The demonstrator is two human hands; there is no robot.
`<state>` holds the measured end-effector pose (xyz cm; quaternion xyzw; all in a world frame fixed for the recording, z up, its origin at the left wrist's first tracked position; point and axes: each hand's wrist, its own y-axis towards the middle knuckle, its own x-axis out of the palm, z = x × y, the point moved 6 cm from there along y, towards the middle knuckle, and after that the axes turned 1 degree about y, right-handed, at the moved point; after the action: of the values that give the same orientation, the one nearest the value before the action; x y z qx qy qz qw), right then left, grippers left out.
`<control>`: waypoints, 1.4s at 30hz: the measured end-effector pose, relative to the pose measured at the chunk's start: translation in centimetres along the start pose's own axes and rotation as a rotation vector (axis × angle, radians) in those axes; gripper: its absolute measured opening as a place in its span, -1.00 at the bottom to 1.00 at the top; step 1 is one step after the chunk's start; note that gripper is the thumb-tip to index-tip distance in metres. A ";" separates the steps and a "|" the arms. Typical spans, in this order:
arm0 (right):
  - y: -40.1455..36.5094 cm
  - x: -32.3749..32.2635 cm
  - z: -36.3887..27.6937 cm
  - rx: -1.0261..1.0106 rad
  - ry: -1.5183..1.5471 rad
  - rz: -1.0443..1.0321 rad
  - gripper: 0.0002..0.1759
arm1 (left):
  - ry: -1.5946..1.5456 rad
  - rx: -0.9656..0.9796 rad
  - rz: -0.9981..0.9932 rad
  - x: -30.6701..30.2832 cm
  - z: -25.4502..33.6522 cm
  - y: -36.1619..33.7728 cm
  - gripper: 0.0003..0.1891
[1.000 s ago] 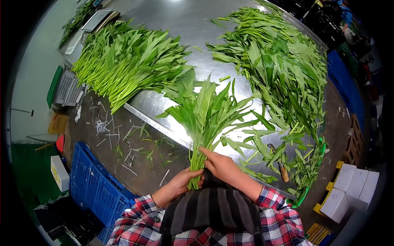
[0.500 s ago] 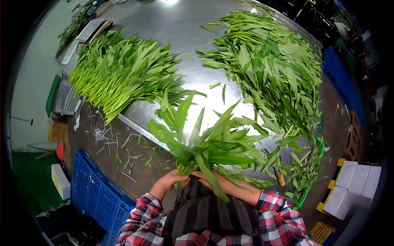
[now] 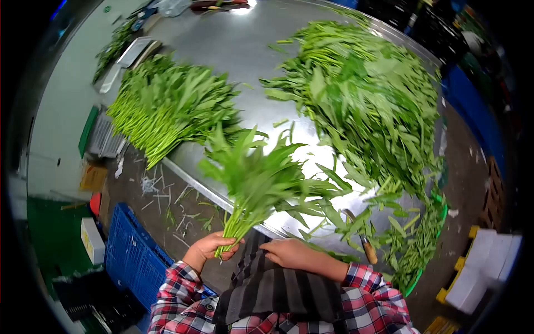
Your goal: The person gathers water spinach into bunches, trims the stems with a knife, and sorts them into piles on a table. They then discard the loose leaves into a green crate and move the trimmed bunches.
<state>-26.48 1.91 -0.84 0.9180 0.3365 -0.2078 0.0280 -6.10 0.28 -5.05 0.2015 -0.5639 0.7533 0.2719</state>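
Note:
My left hand [image 3: 214,245] is closed around the pale stems of a bunch of water spinach [image 3: 253,178]. The leaves fan up and to the right over the table's near edge, slightly blurred. Just right of the stems, my right hand [image 3: 292,254] rests close to the dark striped apron [image 3: 278,295], its fingers loosely apart and holding nothing visible. A neat pile of water spinach [image 3: 175,106] lies at the left of the metal table [image 3: 239,47], stems toward the lower left. The larger, looser heap [image 3: 372,106] covers the right side.
A knife with a wooden handle [image 3: 368,250] lies among scraps at the near right edge. Beside it is a green-rimmed basket [image 3: 414,284] of leaves. Blue crates [image 3: 130,250] stand at the lower left, white boxes [image 3: 481,267] at the right. A scale [image 3: 136,51] sits at the far left.
The bunch has tilted more upright, and its stems now show clear of the right hand. The left hand has shifted left and down, apart from the right hand. The view has turned slightly.

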 end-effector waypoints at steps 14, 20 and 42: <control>2.9 -2.4 -0.9 0.191 -0.062 -0.017 -0.65 | 0.343 -0.006 0.147 -10.6 20.5 -3.9 -0.77; 4.5 -2.6 -0.4 0.234 -0.045 -0.012 -0.62 | 0.777 -0.020 0.569 -15.0 23.3 -7.2 -0.52; 4.8 -4.6 2.0 0.363 -0.063 0.086 -0.60 | 2.065 0.738 1.199 -7.2 30.1 -0.6 -0.11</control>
<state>-27.31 -4.93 -1.23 0.9146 0.2528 -0.2925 -0.1188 -0.28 -29.81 -0.52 -0.7075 0.1547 0.6775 0.1284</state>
